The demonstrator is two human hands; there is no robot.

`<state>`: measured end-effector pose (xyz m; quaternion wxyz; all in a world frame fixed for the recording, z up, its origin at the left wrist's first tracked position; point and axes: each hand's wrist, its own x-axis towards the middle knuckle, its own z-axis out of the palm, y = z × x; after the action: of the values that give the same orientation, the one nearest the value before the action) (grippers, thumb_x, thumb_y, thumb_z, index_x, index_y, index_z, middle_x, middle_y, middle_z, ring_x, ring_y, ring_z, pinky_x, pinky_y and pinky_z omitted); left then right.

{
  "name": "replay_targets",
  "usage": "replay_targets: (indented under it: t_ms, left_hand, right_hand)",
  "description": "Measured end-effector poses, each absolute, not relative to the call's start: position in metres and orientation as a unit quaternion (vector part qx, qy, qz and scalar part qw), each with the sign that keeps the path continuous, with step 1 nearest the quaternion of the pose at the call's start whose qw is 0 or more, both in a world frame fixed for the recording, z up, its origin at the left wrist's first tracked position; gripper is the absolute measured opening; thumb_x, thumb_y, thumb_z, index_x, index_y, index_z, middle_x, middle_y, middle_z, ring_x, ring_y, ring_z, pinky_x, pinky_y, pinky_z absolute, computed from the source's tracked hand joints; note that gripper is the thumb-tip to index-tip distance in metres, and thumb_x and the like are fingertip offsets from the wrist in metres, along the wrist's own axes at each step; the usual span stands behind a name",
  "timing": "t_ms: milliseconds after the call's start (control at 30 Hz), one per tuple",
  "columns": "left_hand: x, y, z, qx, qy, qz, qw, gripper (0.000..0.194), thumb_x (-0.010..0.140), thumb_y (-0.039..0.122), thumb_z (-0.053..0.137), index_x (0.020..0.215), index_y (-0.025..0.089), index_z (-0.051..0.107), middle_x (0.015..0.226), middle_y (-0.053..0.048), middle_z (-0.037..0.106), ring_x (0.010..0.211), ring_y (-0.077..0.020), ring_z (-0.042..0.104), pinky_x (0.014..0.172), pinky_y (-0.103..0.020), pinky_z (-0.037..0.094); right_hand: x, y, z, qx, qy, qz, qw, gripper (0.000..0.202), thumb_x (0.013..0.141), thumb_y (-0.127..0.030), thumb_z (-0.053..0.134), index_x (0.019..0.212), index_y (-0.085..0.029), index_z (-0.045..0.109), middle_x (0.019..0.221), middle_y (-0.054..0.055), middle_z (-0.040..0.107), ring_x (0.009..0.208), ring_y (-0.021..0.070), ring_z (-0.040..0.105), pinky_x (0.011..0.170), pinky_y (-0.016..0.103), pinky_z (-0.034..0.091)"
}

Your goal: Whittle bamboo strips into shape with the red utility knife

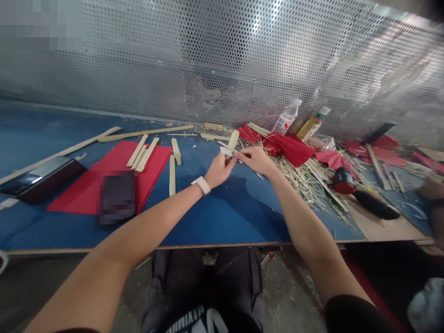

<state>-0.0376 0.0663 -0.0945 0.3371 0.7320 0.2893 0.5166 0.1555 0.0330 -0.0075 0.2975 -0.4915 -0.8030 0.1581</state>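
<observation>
My left hand (219,169), with a white band at the wrist, is closed around a flat bamboo strip (234,137) whose rounded end points up and away. Across the strip lies a small white paper-like piece (226,151), pinched at its right end by the fingertips of my right hand (257,159). The two hands almost touch above the blue tabletop (222,217). Short bamboo strips (172,175) lie left of my left hand. A heap of thin bamboo shavings (298,178) is beside my right forearm.
Red sheets (90,185) bear bamboo sticks (145,155) and a dark phone-like object (118,199). Right are pleated red fabric (291,147), two bottles (287,116), and a red-black power tool (364,196). Another person's hand (432,188) is far right. Perforated metal (215,60) stands behind.
</observation>
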Motion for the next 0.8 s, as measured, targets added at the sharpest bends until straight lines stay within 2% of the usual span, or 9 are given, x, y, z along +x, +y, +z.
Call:
replay_targets:
  t_ms: [133,300,533,800]
  left_hand:
    - [-0.0386,0.0648,-0.0942,0.727,0.290,0.500,0.370,0.021,0.112,0.042,0.064,0.111,0.023,0.056,0.081,-0.001,0.062,0.073,-0.0193,0.061,0.068,-0.035,0.046]
    - [-0.0367,0.0629,-0.0922,0.720,0.284,0.510,0.376,0.017,0.114,0.041,0.060,0.117,0.024,0.056,0.080,-0.001,0.063,0.077,-0.0210,0.066,0.070,-0.036,0.050]
    - [-0.0372,0.0630,-0.0902,0.723,0.306,0.513,0.346,0.011,0.112,0.032,0.063,0.113,0.023,0.057,0.084,-0.002,0.067,0.075,-0.0199,0.067,0.071,-0.037,0.051]
    - [-0.0369,0.0661,-0.0927,0.733,0.291,0.511,0.343,0.013,0.113,0.034,0.061,0.115,0.022,0.058,0.082,-0.002,0.067,0.078,-0.0208,0.068,0.071,-0.036,0.053]
  right_hand:
    - [0.1528,0.0327,-0.0081,-0.500,-0.791,0.172,0.308,0.072,0.107,-0.081,0.052,0.072,-0.020,0.068,0.060,0.000,0.051,0.061,0.0146,0.042,0.063,0.033,0.031]
    - [0.1531,0.0335,-0.0068,-0.503,-0.782,0.198,0.311,0.074,0.105,-0.085,0.052,0.069,-0.021,0.061,0.061,0.001,0.055,0.059,0.0136,0.044,0.061,0.033,0.031]
    - [0.1528,0.0322,-0.0055,-0.506,-0.780,0.201,0.308,0.072,0.106,-0.081,0.053,0.076,-0.019,0.071,0.060,0.000,0.055,0.059,0.0136,0.044,0.060,0.032,0.032]
    - [0.1543,0.0328,-0.0052,-0.511,-0.780,0.200,0.302,0.071,0.105,-0.081,0.055,0.071,-0.020,0.068,0.059,0.000,0.054,0.057,0.0132,0.044,0.058,0.032,0.031]
